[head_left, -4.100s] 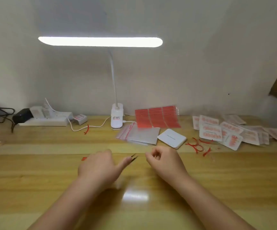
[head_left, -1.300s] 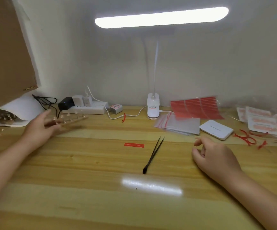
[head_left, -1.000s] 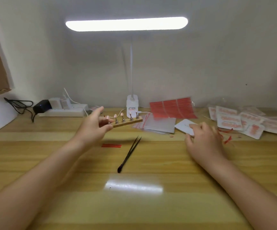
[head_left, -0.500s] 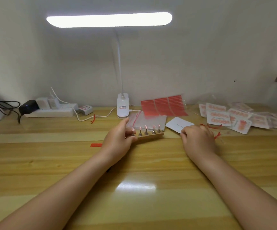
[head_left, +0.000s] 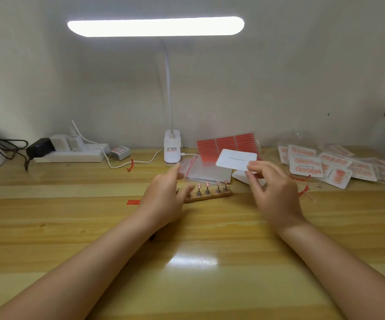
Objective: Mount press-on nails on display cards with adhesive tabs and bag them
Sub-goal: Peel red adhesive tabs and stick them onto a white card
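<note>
your right hand [head_left: 277,192]: pinches a white card [head_left: 236,159] by its near right corner, raised above the table [head_left: 48,227].
your left hand [head_left: 165,197]: fingers on the left end of the wooden strip [head_left: 210,197]; whether they grip it or only rest there you cannot tell.
strip: lies on the table between your hands, a row of nails [head_left: 212,185] on upright pegs.
card stack [head_left: 240,176]: under the raised card.
clear bags [head_left: 207,172]: just behind the strip.
red tab sheets [head_left: 226,144]: against the wall.
bagged sets [head_left: 320,165]: heaped at far right.
lamp [head_left: 172,151]: clamped at the back, centre.
power strip [head_left: 71,154]: far left.
red strips [head_left: 133,202]: left of your left hand.
</note>
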